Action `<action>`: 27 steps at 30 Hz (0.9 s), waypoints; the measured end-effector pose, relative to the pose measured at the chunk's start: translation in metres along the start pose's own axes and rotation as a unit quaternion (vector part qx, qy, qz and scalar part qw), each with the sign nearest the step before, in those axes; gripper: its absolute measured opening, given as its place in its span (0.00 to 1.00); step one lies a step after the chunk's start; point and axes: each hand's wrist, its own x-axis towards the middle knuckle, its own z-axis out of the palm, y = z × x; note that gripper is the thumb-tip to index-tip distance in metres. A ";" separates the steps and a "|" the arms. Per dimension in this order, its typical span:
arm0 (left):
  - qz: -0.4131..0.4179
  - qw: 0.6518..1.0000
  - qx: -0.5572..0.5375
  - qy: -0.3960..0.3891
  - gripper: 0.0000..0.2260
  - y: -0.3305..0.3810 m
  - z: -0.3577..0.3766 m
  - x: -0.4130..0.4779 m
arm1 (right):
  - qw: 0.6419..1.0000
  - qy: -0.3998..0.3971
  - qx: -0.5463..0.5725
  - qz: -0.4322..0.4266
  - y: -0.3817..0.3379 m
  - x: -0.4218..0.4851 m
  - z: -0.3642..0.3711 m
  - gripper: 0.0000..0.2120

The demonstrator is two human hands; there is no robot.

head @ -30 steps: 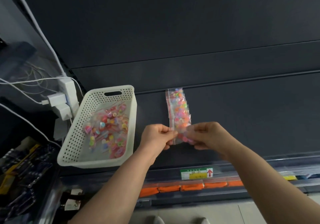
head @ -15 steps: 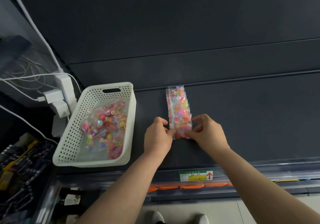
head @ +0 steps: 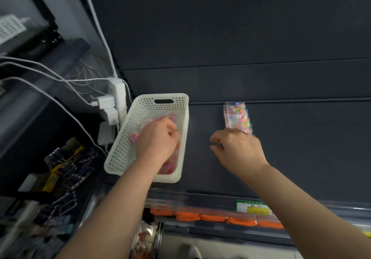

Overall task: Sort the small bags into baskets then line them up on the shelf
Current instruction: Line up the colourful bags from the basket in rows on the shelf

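White perforated basket (head: 160, 97) sits on dark shelf (head: 305, 142), left side. Loose bags (head: 168, 167) of coloured bits lie inside. Left hand (head: 158, 138) reaches into basket, fingers curled down among loose bags; cannot tell whether they pinch one. Bag row (head: 237, 116), overlapping, lies flat on shelf, right of basket and apart from it. Right hand (head: 239, 150) at row's near end, fingers loosely curled, holding nothing visible. White power strip (head: 119, 94) left of basket. Orange packs (head: 220, 217) below shelf edge.
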 end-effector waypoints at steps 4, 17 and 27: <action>-0.057 0.991 0.046 -0.110 0.02 -0.044 -0.010 0.003 | 0.999 -0.005 0.021 -0.034 -0.029 0.007 0.012 0.10; -0.071 0.989 0.095 -0.092 0.24 -0.048 0.032 0.029 | 0.993 0.026 0.103 -0.045 -0.052 0.015 0.022 0.15; 0.088 0.993 -0.061 -0.048 0.04 -0.041 -0.010 0.025 | 0.989 0.034 0.142 -0.014 -0.046 0.020 0.016 0.22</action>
